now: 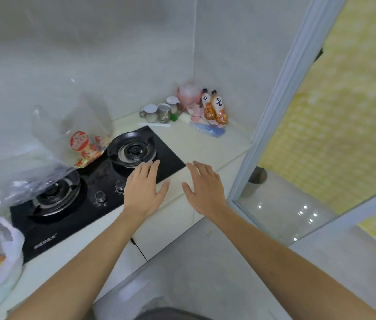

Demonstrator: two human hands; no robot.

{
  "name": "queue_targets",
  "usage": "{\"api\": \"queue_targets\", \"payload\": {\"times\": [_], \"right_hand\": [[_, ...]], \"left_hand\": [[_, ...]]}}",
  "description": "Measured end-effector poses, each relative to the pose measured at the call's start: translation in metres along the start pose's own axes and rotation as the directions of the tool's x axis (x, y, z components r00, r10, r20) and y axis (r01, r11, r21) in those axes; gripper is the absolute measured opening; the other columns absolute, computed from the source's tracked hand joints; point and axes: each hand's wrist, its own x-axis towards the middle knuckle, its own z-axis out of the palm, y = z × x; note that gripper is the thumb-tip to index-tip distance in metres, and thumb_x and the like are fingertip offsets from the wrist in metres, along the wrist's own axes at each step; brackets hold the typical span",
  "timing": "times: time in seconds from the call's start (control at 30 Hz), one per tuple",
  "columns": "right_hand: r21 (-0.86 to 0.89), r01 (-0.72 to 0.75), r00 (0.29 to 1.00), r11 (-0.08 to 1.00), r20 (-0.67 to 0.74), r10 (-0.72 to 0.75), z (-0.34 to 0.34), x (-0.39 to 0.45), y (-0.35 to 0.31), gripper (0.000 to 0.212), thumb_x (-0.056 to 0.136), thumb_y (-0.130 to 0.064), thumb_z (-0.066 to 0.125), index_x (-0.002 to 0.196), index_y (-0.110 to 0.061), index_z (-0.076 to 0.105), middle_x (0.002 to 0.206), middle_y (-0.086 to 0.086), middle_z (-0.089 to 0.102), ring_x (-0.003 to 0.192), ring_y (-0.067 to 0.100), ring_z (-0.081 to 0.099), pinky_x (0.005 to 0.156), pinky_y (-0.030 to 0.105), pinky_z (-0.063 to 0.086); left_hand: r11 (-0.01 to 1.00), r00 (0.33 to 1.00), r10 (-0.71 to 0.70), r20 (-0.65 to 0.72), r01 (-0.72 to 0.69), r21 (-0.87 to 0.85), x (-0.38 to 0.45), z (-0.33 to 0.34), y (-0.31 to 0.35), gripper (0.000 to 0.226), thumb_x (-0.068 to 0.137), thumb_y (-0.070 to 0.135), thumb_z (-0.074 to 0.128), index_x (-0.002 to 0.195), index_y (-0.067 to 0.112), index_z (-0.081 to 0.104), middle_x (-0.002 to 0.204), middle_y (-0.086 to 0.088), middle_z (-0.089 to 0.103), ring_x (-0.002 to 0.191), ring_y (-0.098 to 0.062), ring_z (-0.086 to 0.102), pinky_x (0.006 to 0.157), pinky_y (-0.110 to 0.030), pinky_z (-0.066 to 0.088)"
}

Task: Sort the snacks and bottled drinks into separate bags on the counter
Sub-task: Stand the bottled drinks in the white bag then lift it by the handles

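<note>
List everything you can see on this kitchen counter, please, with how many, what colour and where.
bottled drinks: two, orange with dark caps, upright in the far corner
clear bag: one, holding red-printed snacks, behind the hob
white bag: one, holding red and orange packets, near left edge
hob: one, black, two burners, two knobs
metal cups: about three, silver, by the back wall
pink bag: one, far corner
left hand: open, over the hob's edge
right hand: open, over the counter
</note>
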Motion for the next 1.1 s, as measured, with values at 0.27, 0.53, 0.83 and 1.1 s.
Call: {"api": "queue_targets", "payload": {"times": [0.27, 0.53, 0.83, 1.1], "right_hand": [[-0.052, -0.101, 0.995, 0.994, -0.004, 0.101, -0.004, 0.083, 0.103, 0.062, 0.104, -0.048, 0.047, 0.158, -0.021, 0.033, 0.163, 0.005, 0.036, 0.148, 0.027, 0.033, 0.118, 0.045, 0.035], [-0.109, -0.167, 0.980, 0.980, 0.091, 0.177, 0.019, 0.227, 0.199, 0.061, 0.104, -0.044, 0.049, 0.157, -0.019, 0.032, 0.163, 0.007, 0.035, 0.147, 0.030, 0.033, 0.116, 0.048, 0.037], [-0.122, -0.193, 0.966, 0.974, 0.148, 0.210, 0.043, 0.368, 0.271, 0.063, 0.097, -0.039, 0.060, 0.152, -0.020, 0.035, 0.155, 0.009, 0.042, 0.137, 0.034, 0.041, 0.108, 0.049, 0.043], [-0.133, -0.061, 0.995, 0.989, 0.070, 0.071, 0.066, 0.507, 0.310, 0.071, 0.088, -0.047, 0.053, 0.150, -0.013, 0.044, 0.150, 0.015, 0.048, 0.126, 0.037, 0.052, 0.089, 0.047, 0.053]], "left_hand": [[0.997, 0.997, 0.074, 0.022, -0.074, -0.030, 0.113, 0.078, 0.047, 0.067, 0.099, 0.054, 0.046, 0.152, 0.014, 0.040, 0.145, -0.008, 0.052, 0.136, -0.030, 0.045, 0.112, -0.046, 0.041], [0.995, 0.993, -0.024, 0.118, 0.035, -0.091, 0.269, 0.177, 0.052, 0.067, 0.099, 0.051, 0.052, 0.152, 0.014, 0.039, 0.144, -0.008, 0.051, 0.134, -0.029, 0.046, 0.104, -0.047, 0.045], [0.999, 0.981, -0.042, 0.188, 0.048, -0.025, 0.419, 0.231, 0.051, 0.062, 0.099, 0.045, 0.052, 0.151, 0.013, 0.041, 0.141, -0.014, 0.054, 0.130, -0.034, 0.049, 0.098, -0.048, 0.047], [1.000, 0.992, -0.023, 0.126, 0.022, 0.002, 0.550, 0.265, 0.063, 0.051, 0.100, 0.041, 0.048, 0.144, 0.015, 0.044, 0.136, -0.010, 0.056, 0.124, -0.030, 0.054, 0.088, -0.044, 0.054]]}}
